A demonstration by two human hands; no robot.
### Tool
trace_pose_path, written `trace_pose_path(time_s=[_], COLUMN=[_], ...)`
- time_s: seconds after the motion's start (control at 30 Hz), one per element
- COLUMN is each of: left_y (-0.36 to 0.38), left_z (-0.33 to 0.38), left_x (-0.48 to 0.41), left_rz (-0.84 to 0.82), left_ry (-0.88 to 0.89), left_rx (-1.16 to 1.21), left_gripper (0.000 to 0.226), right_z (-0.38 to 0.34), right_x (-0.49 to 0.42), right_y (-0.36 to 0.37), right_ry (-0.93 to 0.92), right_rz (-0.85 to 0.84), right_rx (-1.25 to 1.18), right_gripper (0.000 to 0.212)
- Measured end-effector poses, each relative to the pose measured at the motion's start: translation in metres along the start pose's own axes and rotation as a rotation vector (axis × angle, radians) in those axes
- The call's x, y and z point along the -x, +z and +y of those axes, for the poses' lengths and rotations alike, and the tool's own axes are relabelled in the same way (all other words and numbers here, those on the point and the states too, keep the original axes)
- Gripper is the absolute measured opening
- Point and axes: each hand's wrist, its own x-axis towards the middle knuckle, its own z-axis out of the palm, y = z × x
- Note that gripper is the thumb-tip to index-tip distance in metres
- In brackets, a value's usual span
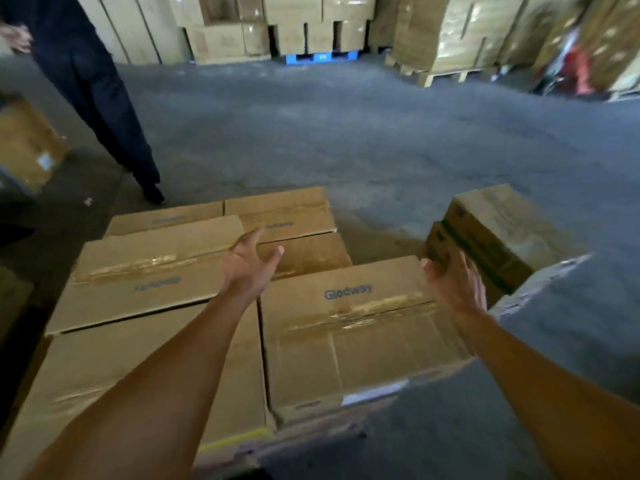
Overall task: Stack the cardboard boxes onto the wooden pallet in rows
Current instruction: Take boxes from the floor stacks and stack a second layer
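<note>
Left hand [251, 261] and right hand [453, 285] are held open, empty; grey concrete floor [346, 140] and wrapped carton stacks [460, 32] are seen beyond them. Brown taped cardboard boxes [346, 327] marked "Glodway" are packed beneath.

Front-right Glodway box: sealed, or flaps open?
Sealed. The Glodway box has its top flaps lying flat and closed, with clear tape running along the seam between them.

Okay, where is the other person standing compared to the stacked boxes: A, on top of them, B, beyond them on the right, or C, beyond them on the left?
C: the person in dark clothes stands on the floor past the far left corner of the stacked boxes.
</note>
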Motion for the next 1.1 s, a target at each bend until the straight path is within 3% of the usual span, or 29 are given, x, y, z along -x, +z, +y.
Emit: trace_pose_path(time_s=[0.2, 0.37, 0.6, 0.73, 1.1], left_y=[0.1, 0.168, 0.239, 0.289, 0.421], left_z=[0.168, 0.282, 0.374, 0.405, 0.485], left_x=[0.057, 0.082, 0.046, 0.0, -0.096], left_rz=[-0.189, -0.31, -0.353, -0.357, -0.554], left_ry=[0.216, 0.371, 0.501, 0.494, 0.507], left_rx=[0.057, 0.083, 0.098, 0.09, 0.039], left_gripper=[0.067, 0.068, 0.069, 0.07, 0.074], right_z=[0.134, 0.199, 0.247, 0.27, 0.326], right_x=[0.003, -0.006, -0.068, -0.126, -0.269], right_y=[-0.146, -0.216, -0.236, -0.238, -0.226], right_ry=[0.206, 0.307, 0.374, 0.402, 0.562], right_rz=[0.145, 0.248, 0.264, 0.267, 0.195], right_rx=[-0.017, -0.055, -0.088, -0.087, -0.068], right_gripper=[0.056, 0.059, 0.067, 0.067, 0.07])
